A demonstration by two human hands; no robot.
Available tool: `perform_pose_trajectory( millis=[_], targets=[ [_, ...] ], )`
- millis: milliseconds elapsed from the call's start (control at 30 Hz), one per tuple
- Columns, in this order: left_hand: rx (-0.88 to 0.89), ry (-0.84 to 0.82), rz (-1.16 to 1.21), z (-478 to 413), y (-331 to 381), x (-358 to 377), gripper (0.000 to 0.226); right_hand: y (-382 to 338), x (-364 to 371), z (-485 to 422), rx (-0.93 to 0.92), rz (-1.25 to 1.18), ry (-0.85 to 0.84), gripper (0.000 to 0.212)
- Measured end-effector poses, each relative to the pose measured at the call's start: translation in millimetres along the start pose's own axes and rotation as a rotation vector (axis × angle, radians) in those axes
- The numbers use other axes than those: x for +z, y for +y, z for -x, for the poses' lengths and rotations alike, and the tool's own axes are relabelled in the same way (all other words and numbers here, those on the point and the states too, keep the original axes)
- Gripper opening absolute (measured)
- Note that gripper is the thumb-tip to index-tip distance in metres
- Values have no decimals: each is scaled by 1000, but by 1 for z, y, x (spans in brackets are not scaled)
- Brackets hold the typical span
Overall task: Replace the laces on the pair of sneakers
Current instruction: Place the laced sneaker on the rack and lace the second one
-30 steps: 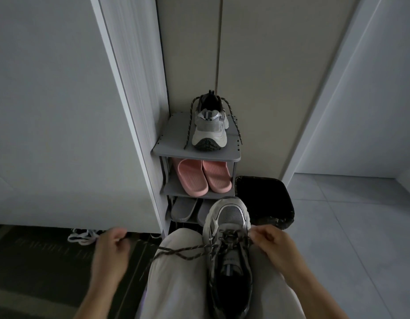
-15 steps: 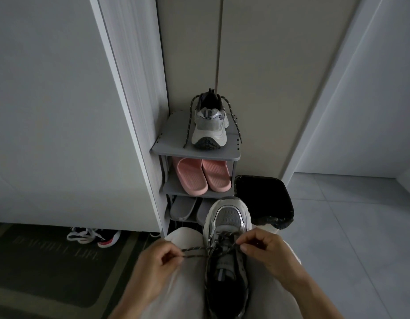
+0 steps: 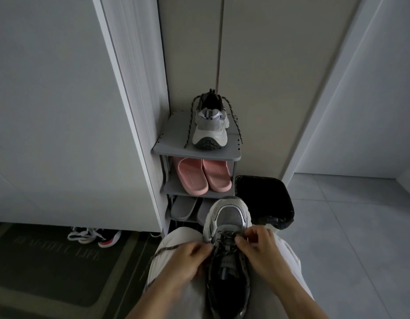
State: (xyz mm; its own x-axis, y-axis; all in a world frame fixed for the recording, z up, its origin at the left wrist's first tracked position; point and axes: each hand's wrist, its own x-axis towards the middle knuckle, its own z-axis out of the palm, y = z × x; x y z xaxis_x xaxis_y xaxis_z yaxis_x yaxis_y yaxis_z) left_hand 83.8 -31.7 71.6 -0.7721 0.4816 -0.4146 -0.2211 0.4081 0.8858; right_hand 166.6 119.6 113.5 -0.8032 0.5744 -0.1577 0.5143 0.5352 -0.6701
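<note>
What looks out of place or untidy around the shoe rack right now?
The sneaker on top of the rack sits untied, its speckled laces dangling loose down both sides. Left of the rack, shoes lie jumbled under the cabinet edge. Nothing looks spilled or damaged.

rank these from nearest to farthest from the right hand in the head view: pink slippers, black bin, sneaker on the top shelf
Measured from the right hand, which pinches the lace:
1. The black bin, on the floor just ahead of the hand.
2. The pink slippers, on the middle shelf, ahead and to the left.
3. The sneaker on the top shelf, highest and farthest back.
</note>
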Motion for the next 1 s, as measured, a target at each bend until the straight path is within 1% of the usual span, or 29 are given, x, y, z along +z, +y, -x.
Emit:
perform_pose_trajectory(
  millis=[33, 67, 100, 167, 333, 433, 500, 600, 700, 800, 833, 867, 933, 967, 1000],
  targets=[
    [-34, 26, 89, -2, 0, 6, 16, -1, -1, 1, -20, 78, 29, 27],
    [-45, 47, 165, -4, 0, 11, 14, -1, -2, -1, -16, 87, 17, 31],
    [-32, 60, 209, -6, 0, 15, 10, -4, -3, -2, 8, 26, -27, 34],
    [7, 75, 224, -12, 3, 20, 7, -9, -5, -8, 59, -104, -110, 41],
    [-25, 148, 206, -35, 14, 29, 17, 1, 16, -33, 181, -414, -125, 38],
    [-22, 176, 175, -47, 16, 33, 17, 6, 25, -41, 222, -455, -114, 32],
    [-25, 176, 205, -49, 17, 31, 16, 5, 25, -43, 196, -455, -104, 29],
    [-45, 150, 301, -47, 16, 24, 16, 4, 26, -44, 198, -522, -106, 36],
    [-47, 145, 386, -43, 18, 21, 14, 6, 26, -45, 246, -554, -96, 38],
    [49, 192, 397, -40, 33, 9, 15, 20, 22, -46, 265, -629, -127, 33],
    [109, 206, 367, -38, 41, 3, 14, 21, 18, -44, 245, -641, -130, 32],
    [177, 204, 332, -35, 49, -3, 14, 24, 17, -44, 187, -618, -100, 30],
    [316, 128, 280, -27, 67, -10, 15, 23, 14, -44, 33, -491, 67, 27],
    [370, 65, 237, -23, 75, -9, 15, 16, 11, -42, 3, -490, 121, 26],
    [416, 2, 146, -19, 81, -7, 16, 9, 9, -41, -33, -533, 117, 26]
  ],
)
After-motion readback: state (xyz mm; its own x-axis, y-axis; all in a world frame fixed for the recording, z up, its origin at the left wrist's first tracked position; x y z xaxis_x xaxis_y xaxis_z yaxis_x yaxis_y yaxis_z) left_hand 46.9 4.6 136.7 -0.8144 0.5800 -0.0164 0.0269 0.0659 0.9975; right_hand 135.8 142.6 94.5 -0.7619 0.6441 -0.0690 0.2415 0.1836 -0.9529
